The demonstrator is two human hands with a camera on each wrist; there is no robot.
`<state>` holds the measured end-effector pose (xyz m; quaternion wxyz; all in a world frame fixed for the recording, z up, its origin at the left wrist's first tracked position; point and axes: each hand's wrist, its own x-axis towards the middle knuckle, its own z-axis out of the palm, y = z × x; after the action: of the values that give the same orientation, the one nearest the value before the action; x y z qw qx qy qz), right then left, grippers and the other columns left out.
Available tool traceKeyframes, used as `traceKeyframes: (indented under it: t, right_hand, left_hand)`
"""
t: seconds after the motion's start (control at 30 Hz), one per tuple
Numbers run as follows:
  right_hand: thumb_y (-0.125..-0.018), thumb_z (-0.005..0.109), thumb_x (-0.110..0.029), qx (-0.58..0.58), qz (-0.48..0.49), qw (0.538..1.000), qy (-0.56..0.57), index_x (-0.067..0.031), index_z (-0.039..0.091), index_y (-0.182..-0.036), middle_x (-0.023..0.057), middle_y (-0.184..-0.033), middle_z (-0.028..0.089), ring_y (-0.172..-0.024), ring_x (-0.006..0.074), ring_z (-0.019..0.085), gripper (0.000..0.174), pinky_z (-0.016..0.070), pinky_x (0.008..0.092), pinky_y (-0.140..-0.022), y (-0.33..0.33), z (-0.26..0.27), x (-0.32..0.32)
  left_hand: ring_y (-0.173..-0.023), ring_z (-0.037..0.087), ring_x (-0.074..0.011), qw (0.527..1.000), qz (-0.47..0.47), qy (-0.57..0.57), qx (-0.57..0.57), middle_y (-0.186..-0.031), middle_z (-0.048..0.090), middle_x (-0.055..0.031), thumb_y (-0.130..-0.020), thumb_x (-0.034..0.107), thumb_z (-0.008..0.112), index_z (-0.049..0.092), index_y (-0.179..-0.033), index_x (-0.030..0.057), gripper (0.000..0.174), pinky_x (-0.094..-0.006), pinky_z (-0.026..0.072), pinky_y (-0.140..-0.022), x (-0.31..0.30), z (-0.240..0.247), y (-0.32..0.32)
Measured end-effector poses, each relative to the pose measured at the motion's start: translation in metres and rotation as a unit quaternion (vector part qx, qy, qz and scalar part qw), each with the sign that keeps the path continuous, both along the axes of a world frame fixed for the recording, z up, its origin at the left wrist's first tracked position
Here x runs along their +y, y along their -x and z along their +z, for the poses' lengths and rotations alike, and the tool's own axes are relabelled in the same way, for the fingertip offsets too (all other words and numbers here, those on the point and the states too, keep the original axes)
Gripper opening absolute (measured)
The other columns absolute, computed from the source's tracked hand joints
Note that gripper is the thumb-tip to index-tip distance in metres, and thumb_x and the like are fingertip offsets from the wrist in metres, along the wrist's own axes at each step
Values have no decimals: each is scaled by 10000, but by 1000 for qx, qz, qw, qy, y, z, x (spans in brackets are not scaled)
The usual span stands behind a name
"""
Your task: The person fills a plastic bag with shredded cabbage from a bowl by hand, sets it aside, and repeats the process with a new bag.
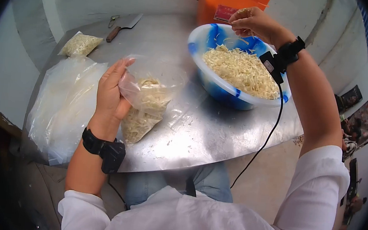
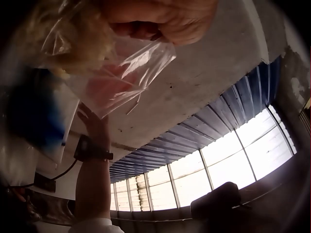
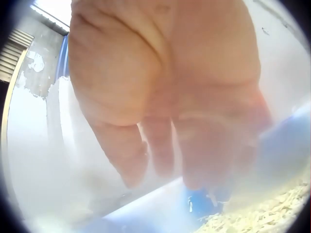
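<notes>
On the steel table (image 1: pixel 200 134), my left hand (image 1: pixel 111 91) grips the edge of a clear plastic bag (image 1: pixel 146 104) partly filled with pale shreds; its bottom rests on the table. From the left wrist view the bag (image 2: pixel 112 73) hangs below the curled fingers. My right hand (image 1: pixel 250 21) hovers over the far rim of a blue-and-white bowl (image 1: pixel 199 39) heaped with shreds (image 1: pixel 241 71). Its fingers are bunched, with a few shreds poking out. In the right wrist view the fingers (image 3: pixel 160 150) hang over the bowl, blurred.
A stack of empty clear bags (image 1: pixel 63 103) lies at the table's left. A filled bag (image 1: pixel 81 44) and a cleaver (image 1: pixel 124 24) sit at the back left. An orange container (image 1: pixel 235 0) stands behind the bowl. The table's front edge runs just above my lap.
</notes>
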<state>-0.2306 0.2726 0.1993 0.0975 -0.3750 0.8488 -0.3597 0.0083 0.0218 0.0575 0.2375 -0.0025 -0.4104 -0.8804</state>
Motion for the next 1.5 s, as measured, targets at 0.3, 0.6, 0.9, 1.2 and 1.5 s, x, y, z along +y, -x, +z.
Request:
traceKeyframes:
  t: [0.3, 0.6, 0.9, 1.2, 1.5]
  right_hand:
    - [-809, 604, -246, -71, -86, 933, -343, -35, 446, -1263, 166, -1231, 500, -1113, 296, 501, 525, 485, 433, -813, 51, -34, -10]
    - [-793, 560, -508, -105, -108, 895, -420, -163, 442, -1290, 89, -1347, 392, -1190, 372, 384, 616, 434, 521, -856, 119, -95, -44]
    - [-764, 616, -430, -142, 23, 896, -420, -171, 396, -1324, 123, -1318, 423, -1218, 294, 385, 655, 347, 483, -962, 59, -102, -83]
    - [-568, 710, -179, 7, 195, 904, -381, 11, 509, -1171, 169, -1154, 541, -1073, 299, 513, 664, 392, 338, -920, 11, -97, -45]
    - [-615, 738, -184, 3, 103, 900, -424, -37, 499, -1191, 159, -1145, 527, -1085, 304, 496, 641, 385, 339, -939, -23, -50, 30]
  left_hand:
    - [-436, 284, -50, 999, 19, -34, -8, -478, 340, 52, -945, 195, 417, 577, -988, 16, 244, -221, 249, -438, 10, -6, -15]
    - [-427, 284, -58, 998, 41, -36, 10, -476, 341, 52, -954, 212, 392, 582, -1009, 31, 268, -224, 247, -433, 15, -17, -20]
    - [-436, 304, -63, 999, 20, -31, 2, -490, 355, 46, -947, 198, 414, 585, -996, 33, 243, -224, 261, -445, 17, -16, -20]
    - [-462, 310, -63, 999, 20, -34, 0, -502, 352, 47, -941, 196, 430, 577, -988, 17, 236, -225, 266, -470, 15, -14, -16]
    - [-473, 329, -52, 998, 38, -42, 0, -521, 372, 45, -931, 181, 456, 575, -1001, 12, 218, -210, 285, -464, 15, -17, -11]
